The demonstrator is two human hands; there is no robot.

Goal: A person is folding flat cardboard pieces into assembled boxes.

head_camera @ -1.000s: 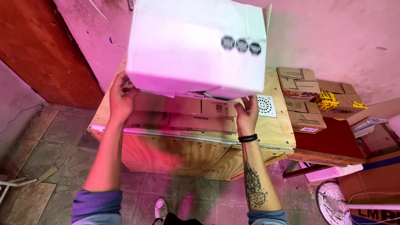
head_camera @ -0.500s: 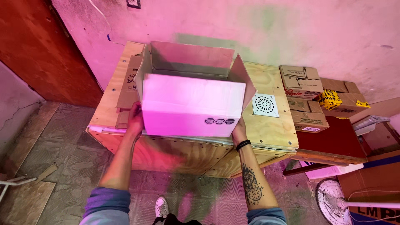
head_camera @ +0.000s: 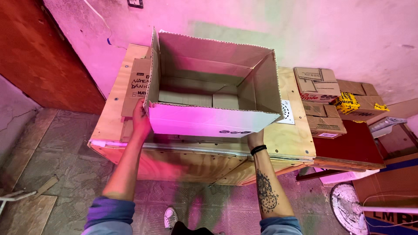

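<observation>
open cardboard box [head_camera: 204, 119], both hands gripping its lower corners, plywood crate [head_camera: 287, 139] beneath

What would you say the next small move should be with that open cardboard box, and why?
Probably set the open cardboard box down squarely on the plywood table: the left hand and right hand grip its near bottom corners, and it sits tilted with its mouth upward.

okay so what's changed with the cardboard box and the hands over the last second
The cardboard box has been turned over and lowered: a second ago it was held up high with its closed bottom toward the camera, and now it sits open side up on the wooden crate. The left hand and right hand have kept hold of its near lower corners throughout. The small boxes on the right have not moved.
</observation>
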